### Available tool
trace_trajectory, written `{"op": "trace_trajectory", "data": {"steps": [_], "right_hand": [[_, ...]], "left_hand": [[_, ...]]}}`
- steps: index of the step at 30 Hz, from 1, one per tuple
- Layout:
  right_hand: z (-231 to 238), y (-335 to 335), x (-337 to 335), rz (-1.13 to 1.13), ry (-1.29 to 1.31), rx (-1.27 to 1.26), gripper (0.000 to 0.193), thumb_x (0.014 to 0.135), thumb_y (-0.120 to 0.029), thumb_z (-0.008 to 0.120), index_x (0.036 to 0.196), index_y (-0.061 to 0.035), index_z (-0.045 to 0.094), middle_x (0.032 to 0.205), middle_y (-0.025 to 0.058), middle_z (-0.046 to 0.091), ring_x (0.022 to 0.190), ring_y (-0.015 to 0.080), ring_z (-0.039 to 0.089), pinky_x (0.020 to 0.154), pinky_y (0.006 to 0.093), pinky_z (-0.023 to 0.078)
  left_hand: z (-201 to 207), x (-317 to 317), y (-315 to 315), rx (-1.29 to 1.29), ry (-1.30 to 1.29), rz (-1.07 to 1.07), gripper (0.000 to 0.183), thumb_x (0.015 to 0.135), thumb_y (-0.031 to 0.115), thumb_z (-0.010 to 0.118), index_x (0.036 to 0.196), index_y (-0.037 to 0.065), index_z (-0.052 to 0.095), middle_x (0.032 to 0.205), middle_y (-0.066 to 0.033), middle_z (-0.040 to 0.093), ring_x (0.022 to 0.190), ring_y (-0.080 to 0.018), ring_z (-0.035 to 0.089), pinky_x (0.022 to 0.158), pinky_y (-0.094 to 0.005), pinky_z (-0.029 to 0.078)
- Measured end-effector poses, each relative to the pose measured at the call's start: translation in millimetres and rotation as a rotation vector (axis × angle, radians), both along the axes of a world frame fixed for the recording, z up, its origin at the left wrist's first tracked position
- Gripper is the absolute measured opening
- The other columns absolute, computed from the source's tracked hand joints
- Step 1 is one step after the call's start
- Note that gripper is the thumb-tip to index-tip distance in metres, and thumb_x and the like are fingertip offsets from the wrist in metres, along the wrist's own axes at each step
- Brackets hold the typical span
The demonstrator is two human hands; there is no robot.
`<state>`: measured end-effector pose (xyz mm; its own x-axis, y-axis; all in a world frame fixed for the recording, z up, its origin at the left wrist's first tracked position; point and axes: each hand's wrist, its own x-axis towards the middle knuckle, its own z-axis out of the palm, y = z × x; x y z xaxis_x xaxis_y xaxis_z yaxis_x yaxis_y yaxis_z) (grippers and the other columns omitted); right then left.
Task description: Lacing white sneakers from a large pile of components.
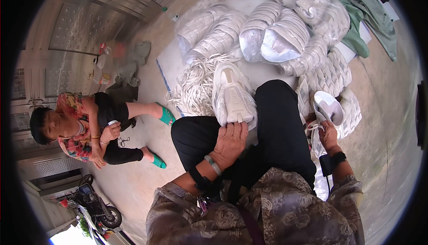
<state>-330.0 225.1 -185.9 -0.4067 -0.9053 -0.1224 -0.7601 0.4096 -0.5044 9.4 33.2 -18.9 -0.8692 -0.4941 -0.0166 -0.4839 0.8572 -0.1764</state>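
concrete floor around; left fingers hold the heel of a white shoe just beyond them; right fingers: grasp unclear.

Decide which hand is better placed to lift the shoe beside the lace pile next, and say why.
Probably the left hand: it touches the near end of the shoe, while the right hand is out beyond the right knee.

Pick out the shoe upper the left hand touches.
The single white shoe upper between the lace pile and the right knee: the left hand is on its near end; the others lie farther from it.
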Motion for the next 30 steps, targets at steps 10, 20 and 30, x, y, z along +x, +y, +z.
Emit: {"op": "trace_trajectory", "data": {"steps": [10, 20, 30], "right_hand": [[18.0, -21.2, 3.1, 0.085, 0.02, 0.004, 0.006, 0.078, -0.011, 0.054, 0.077, -0.0056, 0.055, 0.08, 0.0153, 0.058, 0.075, 0.0369, 0.058, 0.065, 0.0431, 0.048], [4.6, -1.7, 8.3, 0.112, 0.023, 0.085, 0.008, 0.079, -0.013, 0.054, 0.077, -0.0058, 0.056, 0.078, 0.0152, 0.058, 0.074, 0.0364, 0.058, 0.065, 0.0435, 0.047], [-6.0, -1.8, 1.1, 0.012, 0.008, 0.076, 0.01, 0.079, -0.016, 0.058, 0.079, -0.0062, 0.062, 0.079, 0.0161, 0.061, 0.074, 0.036, 0.06, 0.064, 0.0416, 0.047]], "left_hand": [[41.4, 7.8, -51.1, 0.381, 0.646, 0.168, 0.034, 0.064, 0.015, 0.075, 0.093, 0.003, 0.062, 0.091, -0.0123, 0.063, 0.086, -0.0293, 0.061, 0.075, -0.0376, 0.045], [48.0, 18.0, -38.6, 0.427, 0.478, 0.128, 0.038, 0.065, 0.015, 0.074, 0.1, 0.005, 0.061, 0.098, -0.0094, 0.064, 0.091, -0.025, 0.061, 0.073, -0.0347, 0.04], [-10.5, -35.9, -26.2, 0.025, 0.093, 0.114, 0.021, 0.073, 0.012, 0.054, 0.092, 0.004, 0.057, 0.088, -0.0113, 0.056, 0.084, -0.0263, 0.054, 0.072, -0.0397, 0.037]]}}
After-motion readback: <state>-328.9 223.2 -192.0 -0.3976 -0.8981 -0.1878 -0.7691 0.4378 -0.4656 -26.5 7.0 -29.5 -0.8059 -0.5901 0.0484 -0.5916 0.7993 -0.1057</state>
